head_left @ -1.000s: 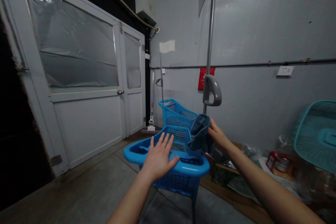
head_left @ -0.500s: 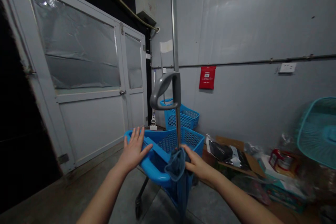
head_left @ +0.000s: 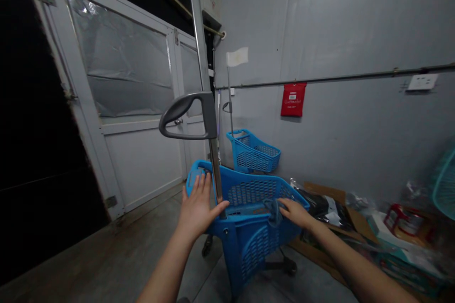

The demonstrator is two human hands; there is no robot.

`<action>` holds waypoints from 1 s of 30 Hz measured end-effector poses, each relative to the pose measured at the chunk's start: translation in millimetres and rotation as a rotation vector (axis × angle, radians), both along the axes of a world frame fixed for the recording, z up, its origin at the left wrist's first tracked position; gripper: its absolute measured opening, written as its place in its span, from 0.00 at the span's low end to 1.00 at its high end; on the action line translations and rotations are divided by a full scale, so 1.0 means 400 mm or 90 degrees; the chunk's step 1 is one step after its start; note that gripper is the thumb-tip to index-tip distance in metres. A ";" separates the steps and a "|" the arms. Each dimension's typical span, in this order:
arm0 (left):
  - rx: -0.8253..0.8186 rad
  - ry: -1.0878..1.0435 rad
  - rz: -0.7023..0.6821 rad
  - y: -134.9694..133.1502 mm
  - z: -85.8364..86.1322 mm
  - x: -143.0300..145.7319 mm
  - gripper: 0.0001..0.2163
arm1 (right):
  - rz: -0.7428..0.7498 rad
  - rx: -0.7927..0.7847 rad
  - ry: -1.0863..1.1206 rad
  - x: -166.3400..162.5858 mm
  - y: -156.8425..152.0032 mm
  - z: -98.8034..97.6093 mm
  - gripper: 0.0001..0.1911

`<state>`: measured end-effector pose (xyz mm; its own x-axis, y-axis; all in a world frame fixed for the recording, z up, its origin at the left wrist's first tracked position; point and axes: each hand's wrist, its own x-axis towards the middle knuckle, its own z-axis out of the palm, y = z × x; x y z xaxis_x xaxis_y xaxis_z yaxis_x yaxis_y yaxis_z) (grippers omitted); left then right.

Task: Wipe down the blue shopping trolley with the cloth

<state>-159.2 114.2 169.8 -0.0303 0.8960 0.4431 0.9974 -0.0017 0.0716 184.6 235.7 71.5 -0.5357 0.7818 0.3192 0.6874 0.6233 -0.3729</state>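
A blue plastic shopping cart (head_left: 245, 236) stands right in front of me, its side turned toward me. From its handle end rises a metal pole (head_left: 199, 33) with a grey loop handle (head_left: 188, 116) on it. My left hand (head_left: 198, 206) is at the handle end beside the pole, fingers stretched out and apart; whether the palm touches the cart I cannot tell. My right hand (head_left: 293, 212) grips a blue-grey cloth (head_left: 273, 210) at the near top rim of the basket. Part of the cloth hangs over the rim.
A second blue cart (head_left: 258, 154) with a white flag (head_left: 237, 57) stands against the grey wall. White double doors (head_left: 142, 161) are on the left. At right lie an open cardboard box (head_left: 359, 225), packages and a teal fan (head_left: 446, 184). A red pouch (head_left: 293, 99) hangs on the wall.
The cart has turned from end-on to side-on, and its pole now stands further left. My right hand has moved with the cloth from the pole to the basket's side rim.
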 end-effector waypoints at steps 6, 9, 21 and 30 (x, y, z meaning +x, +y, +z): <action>0.027 0.057 -0.007 0.031 -0.006 -0.019 0.40 | 0.075 0.041 0.083 -0.287 -0.142 0.042 0.19; 0.037 0.076 0.031 0.035 -0.009 -0.021 0.37 | 0.109 0.048 0.118 -0.397 -0.189 0.083 0.18; 0.006 0.094 0.043 0.048 0.004 -0.073 0.36 | -0.033 0.105 0.017 0.012 -0.052 -0.091 0.16; 0.022 0.098 0.017 0.068 0.007 -0.060 0.38 | -0.213 0.155 -0.008 0.090 -0.051 -0.115 0.17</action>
<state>-183.1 141.4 172.5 0.0164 0.8802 0.4744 0.9963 0.0257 -0.0822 220.4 215.3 25.6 -0.2701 0.8158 0.5114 0.8702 0.4342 -0.2330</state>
